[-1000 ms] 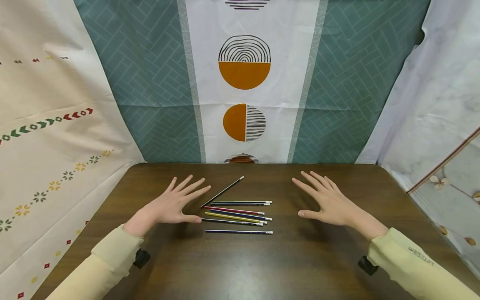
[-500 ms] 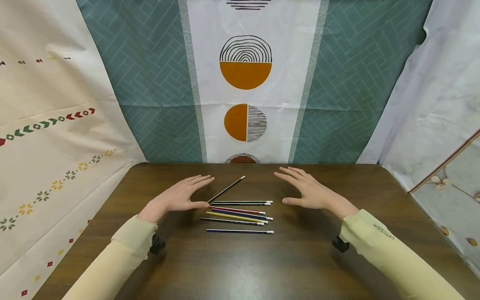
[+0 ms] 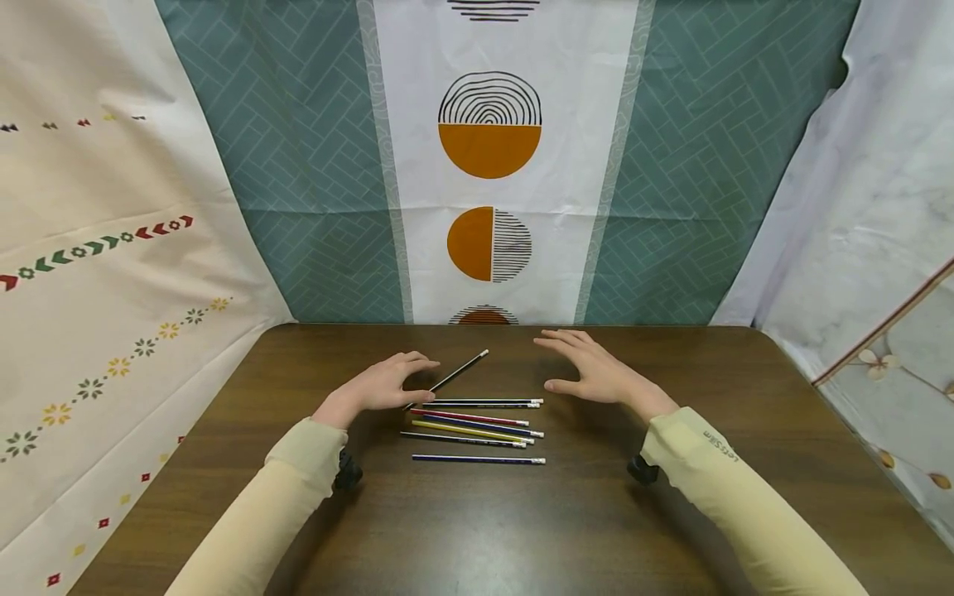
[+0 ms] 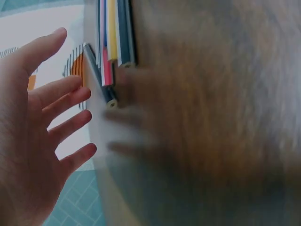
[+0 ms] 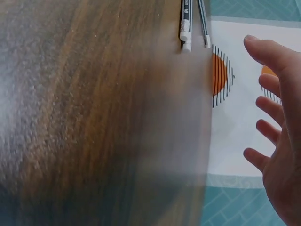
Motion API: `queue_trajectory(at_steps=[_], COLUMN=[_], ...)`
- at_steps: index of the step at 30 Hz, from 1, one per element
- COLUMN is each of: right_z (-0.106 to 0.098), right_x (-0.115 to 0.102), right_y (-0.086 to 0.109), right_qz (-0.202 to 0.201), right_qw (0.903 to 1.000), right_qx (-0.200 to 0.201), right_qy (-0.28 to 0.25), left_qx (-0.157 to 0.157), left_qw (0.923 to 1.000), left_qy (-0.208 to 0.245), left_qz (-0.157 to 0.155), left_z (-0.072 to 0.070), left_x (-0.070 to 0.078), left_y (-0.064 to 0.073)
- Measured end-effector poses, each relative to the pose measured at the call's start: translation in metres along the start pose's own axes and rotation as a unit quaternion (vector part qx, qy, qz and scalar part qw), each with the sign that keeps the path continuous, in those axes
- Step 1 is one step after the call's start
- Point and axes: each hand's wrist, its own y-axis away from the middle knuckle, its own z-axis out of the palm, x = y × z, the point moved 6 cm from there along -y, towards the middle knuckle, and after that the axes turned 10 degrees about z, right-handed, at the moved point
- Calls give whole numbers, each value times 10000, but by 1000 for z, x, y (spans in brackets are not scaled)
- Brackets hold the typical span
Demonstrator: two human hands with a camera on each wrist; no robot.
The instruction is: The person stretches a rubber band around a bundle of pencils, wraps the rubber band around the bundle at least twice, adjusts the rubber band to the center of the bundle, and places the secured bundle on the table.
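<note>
Both hands' grip is released: the left hand (image 3: 383, 385) hovers with loosely spread fingers left of centre in the head view, its thumb overlapping the slanted pencil (image 3: 460, 371), and the right hand (image 3: 599, 370) hangs relaxed at centre right, well apart from the pencils. Neither holds anything. The slanted pencil lies at mid-frame on the table (image 3: 477, 530), its eraser end toward the top; below it come a black pair (image 3: 484, 404), then the red pencil (image 3: 469, 417) and yellow pencil (image 3: 469, 431) close together, with a blue pencil (image 3: 477, 459) lowest, by itself. Reaching for them seems the step in hand. To do it well, come down slowly, pinch one shaft near its middle between thumb and forefinger, and keep the other fingers high, since such thin shafts may roll or drag neighbours.
</note>
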Motion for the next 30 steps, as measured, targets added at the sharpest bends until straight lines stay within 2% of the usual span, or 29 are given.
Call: queue_trajectory(at_steps=[7,17,30], right_z=[11,21,26], right_x=[5,2,-1], right_y=[-5,-4,8], right_qz=[100,143,146], right_qw=[9999,9998,9991], right_qx=[35,-113,-290], right_qy=[-110,-127,-283], left_qx=[-3,60,-339], left_qw=[9999,9998,9993], left_qy=[100,39,136], left_qz=[-126,-193,61], left_z=[14,24,30], left_x=[0,8,29], left_y=[-9,-18,-22])
